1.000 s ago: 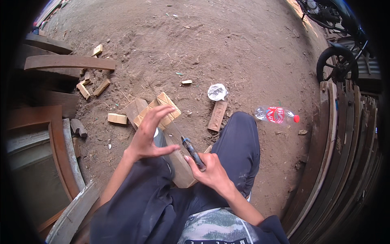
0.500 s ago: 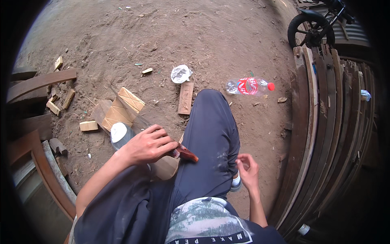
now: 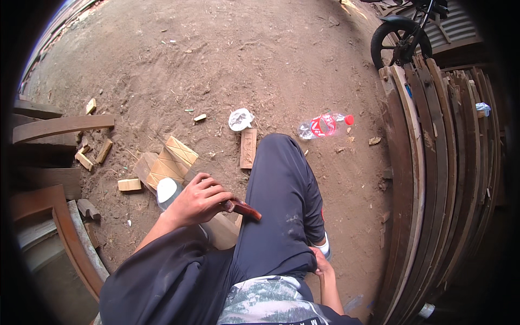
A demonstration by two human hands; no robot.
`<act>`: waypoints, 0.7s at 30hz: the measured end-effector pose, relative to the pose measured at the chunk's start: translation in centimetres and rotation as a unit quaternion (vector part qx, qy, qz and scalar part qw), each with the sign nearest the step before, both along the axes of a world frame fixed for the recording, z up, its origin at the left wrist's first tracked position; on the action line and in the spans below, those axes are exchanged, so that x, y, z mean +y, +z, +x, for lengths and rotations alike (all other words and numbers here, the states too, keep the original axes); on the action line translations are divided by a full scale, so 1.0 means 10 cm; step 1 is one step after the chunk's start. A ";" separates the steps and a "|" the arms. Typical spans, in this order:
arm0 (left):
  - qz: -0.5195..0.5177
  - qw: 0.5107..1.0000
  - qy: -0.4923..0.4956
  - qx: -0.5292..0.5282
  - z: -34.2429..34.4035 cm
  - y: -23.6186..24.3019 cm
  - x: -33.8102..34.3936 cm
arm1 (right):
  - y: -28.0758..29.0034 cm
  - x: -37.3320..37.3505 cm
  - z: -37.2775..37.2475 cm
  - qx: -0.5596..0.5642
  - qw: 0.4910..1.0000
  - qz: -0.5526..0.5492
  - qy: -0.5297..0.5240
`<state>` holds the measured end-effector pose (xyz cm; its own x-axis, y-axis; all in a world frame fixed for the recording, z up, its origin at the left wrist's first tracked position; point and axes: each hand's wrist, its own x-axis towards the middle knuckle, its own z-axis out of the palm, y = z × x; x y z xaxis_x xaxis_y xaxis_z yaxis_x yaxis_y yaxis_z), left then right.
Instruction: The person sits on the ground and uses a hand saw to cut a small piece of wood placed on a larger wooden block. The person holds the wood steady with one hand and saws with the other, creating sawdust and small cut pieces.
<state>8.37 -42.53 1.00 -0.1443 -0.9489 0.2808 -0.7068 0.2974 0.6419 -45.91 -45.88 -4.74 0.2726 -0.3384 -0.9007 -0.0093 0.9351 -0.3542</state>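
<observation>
My left hand [image 3: 201, 200] is closed round the red-brown wooden handle [image 3: 246, 210] of what looks like a handsaw. The handle's end lies against my raised right thigh [image 3: 279, 200]. Its grey blade [image 3: 190, 174] points away to the left, mostly hidden behind my fingers. Beyond it lies a pale wooden block [image 3: 172, 162] marked with crossing lines, beside the white-toed shoe [image 3: 168, 189] on my left foot. Down at the right, my right hand [image 3: 322, 262] is closed on the dark trouser leg behind my knee, its fingertips partly hidden.
On the dirt ahead are a carved wooden piece [image 3: 248, 149], a crumpled white item [image 3: 240, 119] and a plastic bottle [image 3: 325, 125]. Wood offcuts [image 3: 103, 151] and a brown frame [image 3: 70, 233] stand left. Upright planks [image 3: 417, 162] line the right, near a motorbike wheel [image 3: 400, 43].
My right hand has dropped from beside my knee to the trouser leg and closed there. My left hand keeps the handle, shifted slightly. The view has tilted, so the ground things appear lower.
</observation>
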 end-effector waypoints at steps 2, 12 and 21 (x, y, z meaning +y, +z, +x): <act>-0.004 1.000 0.010 0.002 -0.05 -0.04 0.02 | -0.32 0.32 -0.07 0.039 0.982 -0.015 -0.183; 0.008 0.999 0.030 -0.013 -0.05 0.03 0.12 | -0.55 0.44 0.14 0.007 0.978 -0.037 -0.204; 0.026 0.999 0.033 0.004 -0.10 0.01 0.17 | -0.60 0.18 0.33 -0.019 0.986 -0.059 -0.155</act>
<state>7.38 -40.83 1.07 -0.0798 -0.9697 0.2308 -0.7185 0.2164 0.6610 -42.65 -44.13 -10.76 0.1727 -0.5129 -0.8409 0.2855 0.8432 -0.4556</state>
